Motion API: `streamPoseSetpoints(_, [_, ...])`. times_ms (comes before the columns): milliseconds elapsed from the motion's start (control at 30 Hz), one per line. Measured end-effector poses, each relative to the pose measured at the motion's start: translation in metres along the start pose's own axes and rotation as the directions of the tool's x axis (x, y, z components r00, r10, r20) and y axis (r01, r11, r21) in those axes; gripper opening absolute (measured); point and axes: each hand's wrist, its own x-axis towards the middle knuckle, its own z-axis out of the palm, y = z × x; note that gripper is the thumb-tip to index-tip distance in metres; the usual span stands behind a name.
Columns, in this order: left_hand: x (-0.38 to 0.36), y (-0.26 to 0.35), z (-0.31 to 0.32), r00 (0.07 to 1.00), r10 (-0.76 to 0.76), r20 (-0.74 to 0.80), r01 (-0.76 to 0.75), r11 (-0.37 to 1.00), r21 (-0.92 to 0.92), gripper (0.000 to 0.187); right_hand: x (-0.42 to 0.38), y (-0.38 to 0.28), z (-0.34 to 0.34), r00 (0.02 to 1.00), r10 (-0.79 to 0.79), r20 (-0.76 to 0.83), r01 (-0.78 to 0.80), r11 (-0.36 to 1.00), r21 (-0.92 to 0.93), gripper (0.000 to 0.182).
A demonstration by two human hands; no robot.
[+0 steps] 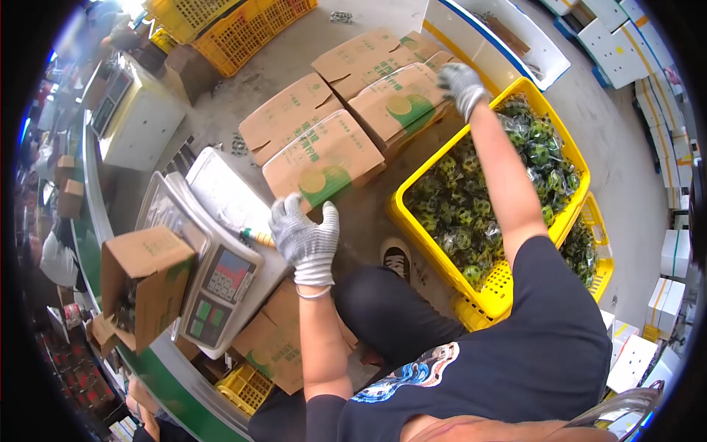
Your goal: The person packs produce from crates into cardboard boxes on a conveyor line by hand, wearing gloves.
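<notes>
My left hand, in a grey-white knit glove, is open with thumb and fingers apart. Its fingertips are right at the near end of a brown cardboard carton printed with green citrus. My right hand, gloved alike, reaches out with its fingers stretched over the far corner of another such carton. Below my right arm stands a yellow plastic crate full of green fruit in clear plastic wrap. A digital scale sits to the left of my left hand.
An open carton stands tilted at the scale's left, beside a green-edged conveyor. More yellow crates are at the back. A white foam box lies behind the crate of fruit. White boxes are stacked along the right.
</notes>
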Motion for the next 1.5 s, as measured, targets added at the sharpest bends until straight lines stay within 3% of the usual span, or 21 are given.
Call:
streamPoseSetpoints(33, [0.009, -0.008, 0.014, 0.994, 0.104, 0.033, -0.106, 0.992, 0.067, 0.065, 0.041, 0.012, -0.019, 0.987, 0.129, -0.092, -0.126, 0.991, 0.033, 0.021])
streamPoseSetpoints(100, [0.022, -0.015, 0.038, 0.939, -0.008, 0.345, -0.051, 0.985, 0.163, 0.092, 0.122, 0.058, -0.049, 0.894, 0.413, -0.175, -0.419, 0.908, -0.002, 0.038])
streamPoseSetpoints(167, [0.027, 0.0, 0.045, 0.875, -0.091, 0.475, -0.117, 0.913, 0.391, 0.104, 0.191, 0.118, -0.076, 0.747, 0.567, -0.347, -0.63, 0.771, -0.097, 0.052])
streamPoseSetpoints(200, [0.025, -0.006, 0.053, 0.887, -0.095, 0.452, -0.087, 0.927, 0.365, 0.106, 0.237, 0.161, -0.097, 0.648, 0.628, -0.431, -0.733, 0.669, -0.127, 0.058])
streamPoseSetpoints(233, [0.024, -0.003, 0.056, 0.89, -0.116, 0.44, -0.065, 0.925, 0.375, 0.103, 0.245, 0.174, -0.099, 0.626, 0.64, -0.445, -0.762, 0.624, -0.175, 0.058])
streamPoseSetpoints(367, [0.019, -0.004, 0.069, 0.927, -0.077, 0.368, -0.086, 0.91, 0.405, 0.092, 0.241, 0.18, -0.08, 0.763, 0.531, -0.369, -0.646, 0.609, -0.46, 0.061])
streamPoseSetpoints(467, [0.015, -0.004, 0.073, 0.932, -0.073, 0.354, -0.092, 0.899, 0.428, 0.088, 0.244, 0.185, -0.077, 0.811, 0.503, -0.298, -0.58, 0.623, -0.526, 0.063])
streamPoseSetpoints(533, [0.015, -0.003, 0.076, 0.935, -0.072, 0.348, -0.095, 0.894, 0.439, 0.087, 0.249, 0.189, -0.08, 0.795, 0.544, -0.267, -0.605, 0.692, -0.394, 0.064])
streamPoseSetpoints(633, [0.013, -0.001, 0.078, 0.934, -0.078, 0.348, -0.095, 0.885, 0.456, 0.087, 0.256, 0.203, -0.078, 0.711, 0.68, -0.181, -0.682, 0.729, 0.058, 0.053])
streamPoseSetpoints(733, [0.012, -0.001, 0.077, 0.932, -0.089, 0.352, -0.089, 0.884, 0.46, 0.087, 0.255, 0.197, -0.074, 0.758, 0.652, -0.004, -0.65, 0.755, 0.088, 0.024])
streamPoseSetpoints(833, [0.009, -0.002, 0.076, 0.934, -0.109, 0.34, -0.065, 0.884, 0.462, 0.086, 0.285, 0.201, -0.076, 0.769, 0.637, 0.058, -0.629, 0.769, -0.114, 0.024])
streamPoseSetpoints(933, [0.01, -0.001, 0.076, 0.929, -0.141, 0.341, -0.039, 0.882, 0.469, 0.085, 0.239, 0.162, -0.057, 0.829, 0.558, 0.041, -0.552, 0.803, 0.223, 0.02])
streamPoseSetpoints(967, [0.01, -0.001, 0.076, 0.927, -0.144, 0.345, -0.037, 0.883, 0.468, 0.086, 0.234, 0.16, -0.056, 0.852, 0.518, -0.071, -0.474, 0.822, 0.315, 0.015])
streamPoseSetpoints(1000, [0.01, -0.001, 0.075, 0.925, -0.152, 0.349, -0.033, 0.882, 0.47, 0.086, 0.231, 0.156, -0.058, 0.838, 0.543, -0.06, -0.501, 0.808, 0.309, 0.025])
streamPoseSetpoints(1033, [0.01, -0.002, 0.075, 0.921, -0.162, 0.354, -0.028, 0.88, 0.474, 0.086, 0.233, 0.158, -0.063, 0.858, 0.513, -0.033, -0.483, 0.827, 0.289, 0.017])
streamPoseSetpoints(1133, [0.009, -0.002, 0.077, 0.925, -0.157, 0.347, -0.005, 0.906, 0.423, 0.086, 0.247, 0.163, -0.072, 0.813, 0.581, -0.043, -0.535, 0.774, 0.338, 0.029])
streamPoseSetpoints(1200, [0.004, -0.006, 0.079, 0.925, -0.177, 0.337, 0.034, 0.92, 0.39, 0.084, 0.3, 0.213, -0.11, 0.796, 0.501, 0.34, -0.537, 0.844, 0.011, 0.04])
streamPoseSetpoints(1267, [0.0, -0.011, 0.081, 0.91, -0.198, 0.365, 0.074, 0.942, 0.328, 0.085, 0.363, 0.254, -0.128, 0.81, 0.422, 0.408, -0.459, 0.889, -0.007, 0.039])
streamPoseSetpoints(1300, [0.007, -0.005, 0.072, 0.862, -0.249, 0.442, 0.1, 0.938, 0.333, 0.088, 0.376, 0.259, -0.126, 0.792, 0.445, 0.418, -0.49, 0.872, 0.001, 0.039])
streamPoseSetpoints(1467, [0.01, -0.004, 0.069, 0.862, -0.26, 0.435, 0.078, 0.916, 0.393, 0.09, 0.433, 0.288, -0.118, 0.709, 0.511, 0.486, -0.647, 0.746, 0.159, 0.043])
streamPoseSetpoints(1500, [0.007, -0.009, 0.072, 0.873, -0.245, 0.421, 0.065, 0.915, 0.398, 0.09, 0.427, 0.279, -0.111, 0.776, 0.493, 0.394, -0.614, 0.732, 0.294, 0.042])
